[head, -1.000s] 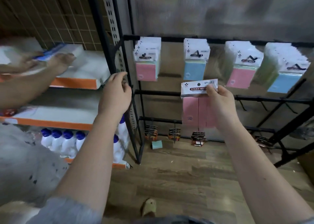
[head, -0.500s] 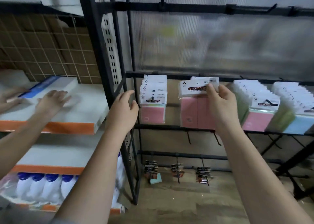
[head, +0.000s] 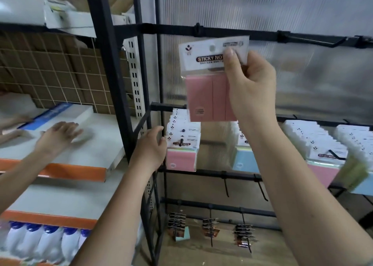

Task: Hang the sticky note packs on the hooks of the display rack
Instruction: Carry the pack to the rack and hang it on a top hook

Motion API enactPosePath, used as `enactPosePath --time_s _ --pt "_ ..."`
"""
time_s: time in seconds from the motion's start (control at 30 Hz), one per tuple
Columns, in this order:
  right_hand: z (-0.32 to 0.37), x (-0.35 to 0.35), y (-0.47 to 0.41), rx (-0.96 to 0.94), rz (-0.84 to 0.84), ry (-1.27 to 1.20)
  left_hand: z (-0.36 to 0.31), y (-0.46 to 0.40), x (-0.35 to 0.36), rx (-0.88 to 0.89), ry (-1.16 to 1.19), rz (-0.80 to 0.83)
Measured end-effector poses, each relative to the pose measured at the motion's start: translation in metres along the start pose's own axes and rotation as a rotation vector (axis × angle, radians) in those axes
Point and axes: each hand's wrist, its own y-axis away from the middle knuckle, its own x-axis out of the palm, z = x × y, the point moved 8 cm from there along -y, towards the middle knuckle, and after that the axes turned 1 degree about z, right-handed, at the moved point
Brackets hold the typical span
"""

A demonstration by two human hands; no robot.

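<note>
My right hand (head: 250,88) pinches a pink sticky note pack (head: 205,96) by its white header card, held up just below a short black hook (head: 197,30) on the top bar of the black display rack (head: 232,32). The pack's round hang hole sits a little under and right of that hook. My left hand (head: 150,148) hangs with loosely curved fingers beside the rack's left upright, holding nothing. Several packs (head: 182,144) hang on the middle bar's hooks, more stacks (head: 323,150) to the right.
A long empty hook (head: 314,40) sticks out at the top right. Empty hooks (head: 262,189) hang from a lower bar, small dark items (head: 177,223) lower still. Another person's hand (head: 58,134) rests on white boxes on the left shelf (head: 76,170); white bottles (head: 40,239) stand below.
My right hand has raised the pink pack from the middle row to the top bar. My view tilted upward. My left hand stayed beside the rack upright.
</note>
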Motion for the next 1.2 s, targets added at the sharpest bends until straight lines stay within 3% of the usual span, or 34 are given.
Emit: enactPosePath --time_s 0.3,0.6,1.2 --pt "0.002 0.028 -0.030 0.086 0.011 -0.087 0.004 -0.004 0.002 -0.005 0.022 -0.013" --pt "-0.018 0.032 -0.043 0.137 -0.051 -0.025 0.017 -0.001 0.007 -0.099 -0.035 0.017" --pt "-0.092 0.053 -0.110 0.338 -0.037 0.125 0.011 0.008 0.015 -0.114 0.000 0.045"
